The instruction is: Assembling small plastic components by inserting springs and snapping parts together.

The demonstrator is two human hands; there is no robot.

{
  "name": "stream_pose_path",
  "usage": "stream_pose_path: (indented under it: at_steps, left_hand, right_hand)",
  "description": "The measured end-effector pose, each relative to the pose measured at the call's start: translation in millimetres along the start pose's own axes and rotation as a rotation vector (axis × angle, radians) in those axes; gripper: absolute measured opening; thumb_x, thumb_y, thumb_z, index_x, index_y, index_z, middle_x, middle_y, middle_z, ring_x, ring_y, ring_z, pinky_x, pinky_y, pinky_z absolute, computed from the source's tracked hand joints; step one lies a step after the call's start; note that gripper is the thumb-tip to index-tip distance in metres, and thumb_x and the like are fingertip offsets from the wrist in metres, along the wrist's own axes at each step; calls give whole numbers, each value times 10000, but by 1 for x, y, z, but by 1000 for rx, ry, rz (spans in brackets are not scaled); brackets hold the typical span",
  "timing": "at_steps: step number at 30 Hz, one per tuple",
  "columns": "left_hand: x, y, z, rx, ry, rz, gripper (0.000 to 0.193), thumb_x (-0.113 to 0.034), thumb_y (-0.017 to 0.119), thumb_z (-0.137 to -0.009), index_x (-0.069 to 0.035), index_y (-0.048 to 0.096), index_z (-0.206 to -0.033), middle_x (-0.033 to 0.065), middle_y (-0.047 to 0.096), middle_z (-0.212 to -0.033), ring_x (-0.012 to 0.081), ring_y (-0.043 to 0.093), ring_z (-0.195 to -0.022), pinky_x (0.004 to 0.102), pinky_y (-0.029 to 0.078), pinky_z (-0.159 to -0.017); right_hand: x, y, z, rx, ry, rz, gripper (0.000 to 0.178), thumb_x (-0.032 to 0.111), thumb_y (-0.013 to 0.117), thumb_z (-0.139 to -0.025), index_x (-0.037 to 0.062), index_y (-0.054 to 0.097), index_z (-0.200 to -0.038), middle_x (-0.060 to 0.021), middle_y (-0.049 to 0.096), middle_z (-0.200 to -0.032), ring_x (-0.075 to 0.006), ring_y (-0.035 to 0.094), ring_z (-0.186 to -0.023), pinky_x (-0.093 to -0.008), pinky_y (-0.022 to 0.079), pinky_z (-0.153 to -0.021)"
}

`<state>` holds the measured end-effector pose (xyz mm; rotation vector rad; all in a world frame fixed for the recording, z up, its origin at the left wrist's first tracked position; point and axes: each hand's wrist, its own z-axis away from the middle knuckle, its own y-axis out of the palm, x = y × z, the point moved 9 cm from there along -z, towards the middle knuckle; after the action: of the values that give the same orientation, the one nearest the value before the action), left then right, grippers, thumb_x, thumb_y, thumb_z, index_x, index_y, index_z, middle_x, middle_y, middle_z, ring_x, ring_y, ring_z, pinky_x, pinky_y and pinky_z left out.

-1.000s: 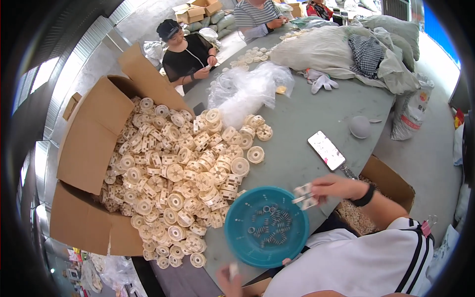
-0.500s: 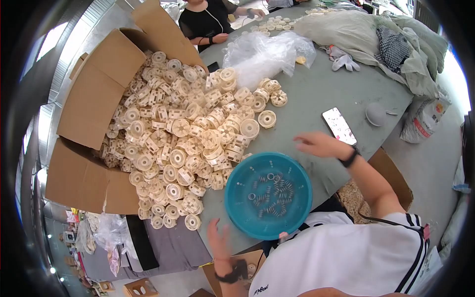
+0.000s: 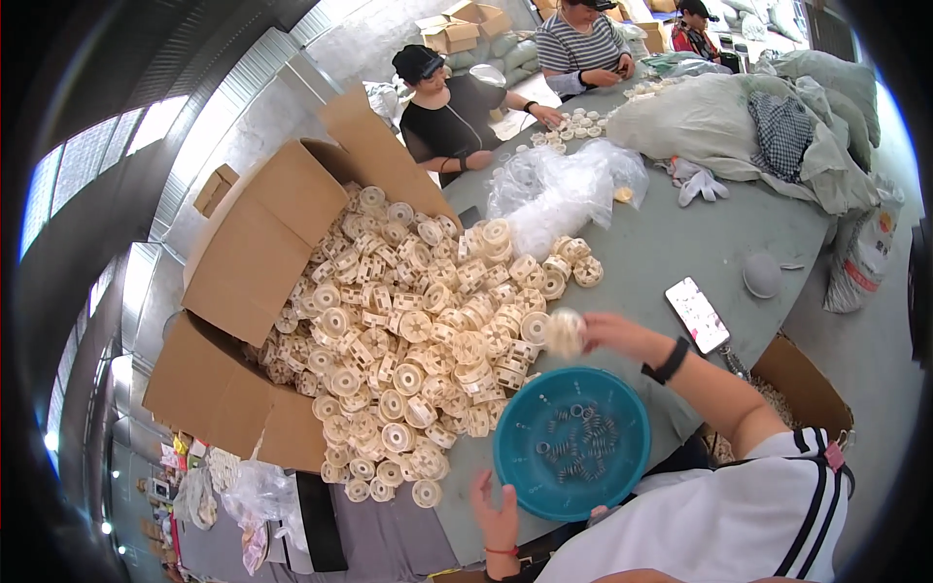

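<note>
- Cream and motion-blurred, a wheel (image 3: 565, 333) shows in the head view between the pile (image 3: 418, 340) and the basin (image 3: 523, 428), beyond the basin's far rim; the right hand (image 3: 619, 336) pinches it at one side.
- Half a second ago that hand was bare; now it has a piece to work with.
- By the table's (image 3: 671, 243) near edge, the left hand (image 3: 498, 515) has thumb and fingers parted, nothing seen held.
- Loose springs (image 3: 581, 439) lie in the basin.

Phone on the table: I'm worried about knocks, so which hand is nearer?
Right. The right hand is left of the phone, apart; the left hand is farther, beside the blue basin.
</note>
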<state>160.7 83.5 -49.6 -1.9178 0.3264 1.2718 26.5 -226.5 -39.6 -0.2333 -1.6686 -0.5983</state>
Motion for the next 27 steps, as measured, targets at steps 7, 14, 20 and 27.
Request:
stream_pose_path:
  at_steps: [7,14,20,27]
  left_hand:
    - [-63,100,-24,607,-209,535,505,-173,617,-859,4,356,-1254,109,530,-1141,180,528,-1053,323,438,-915]
    - [-46,107,-12,382,-325,674,371,-89,711,-777,-12,435,-1012,75,574,-974,110,576,-858,243,500,-725]
    - [-36,76,-16,124,-194,461,284,-83,699,-787,-39,454,-925,42,568,-889,79,536,-782,217,472,-694]
    - [-36,69,-11,112,-117,342,279,-87,691,-792,-42,449,-922,16,540,-848,61,501,-744,207,448,-642]
  right_hand:
    - [-1,117,86,339,144,254,267,257,454,-941,12,548,-989,-61,570,-882,-127,544,-856,-265,432,-778]
    - [39,102,91,-42,-209,690,202,185,574,-860,21,590,-976,-129,565,-896,-240,557,-830,-319,461,-677]
    - [55,142,101,-84,-554,869,269,64,617,-756,46,610,-1024,-103,560,-937,-265,544,-848,-335,472,-728]
    - [47,158,100,-43,-555,973,313,41,628,-696,38,589,-1007,-99,548,-952,-254,535,-862,-327,462,-755]
